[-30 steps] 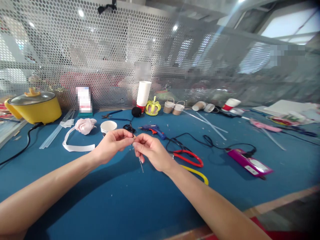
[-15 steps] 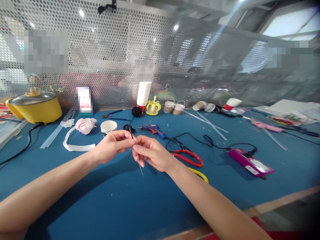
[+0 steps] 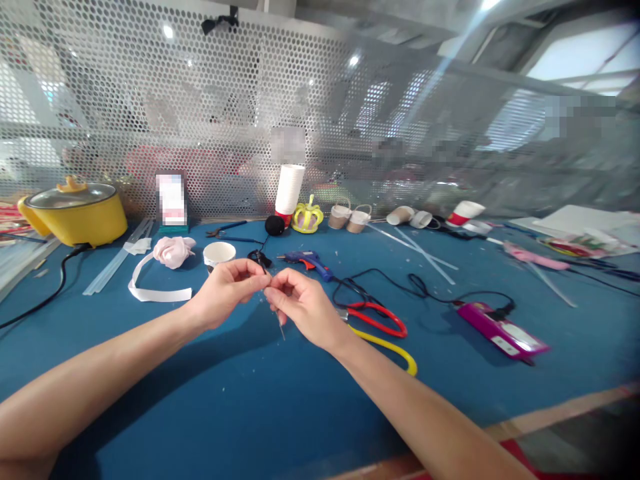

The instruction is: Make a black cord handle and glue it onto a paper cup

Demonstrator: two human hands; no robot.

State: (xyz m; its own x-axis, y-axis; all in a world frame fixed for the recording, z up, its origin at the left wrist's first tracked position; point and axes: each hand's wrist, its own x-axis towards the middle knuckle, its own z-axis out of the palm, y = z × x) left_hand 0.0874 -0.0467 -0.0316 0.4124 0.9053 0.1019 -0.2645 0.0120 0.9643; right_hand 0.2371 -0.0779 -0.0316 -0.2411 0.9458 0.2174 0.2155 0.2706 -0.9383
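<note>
A thin wire (image 3: 283, 329) runs between my two hands, its lower end poking out below the fingers. Its upper part looks dark, and a small black looped piece (image 3: 259, 257) shows just above the fingertips; I cannot tell whether the two are joined. My left hand (image 3: 225, 291) pinches the upper part between thumb and forefinger. Right beside it, almost touching, my right hand (image 3: 306, 305) has thumb and fingers closed on the wire a little lower. The fingers hide the middle of the wire. Behind the left hand stands a white paper cup (image 3: 219, 253).
A blue glue gun (image 3: 306, 259) lies beyond my hands. Scissors with red and yellow handles (image 3: 385, 347) lie by my right forearm, near a purple power strip (image 3: 503, 330). Left are a pink fabric flower (image 3: 173, 251) and a yellow electric pot (image 3: 83, 217). Pliers (image 3: 230, 230) lie farther back.
Both hands stay pinched on the wire, with the right hand slightly higher and turned a little. More of the yellow scissor handle shows. The whole view has shifted slightly.
</note>
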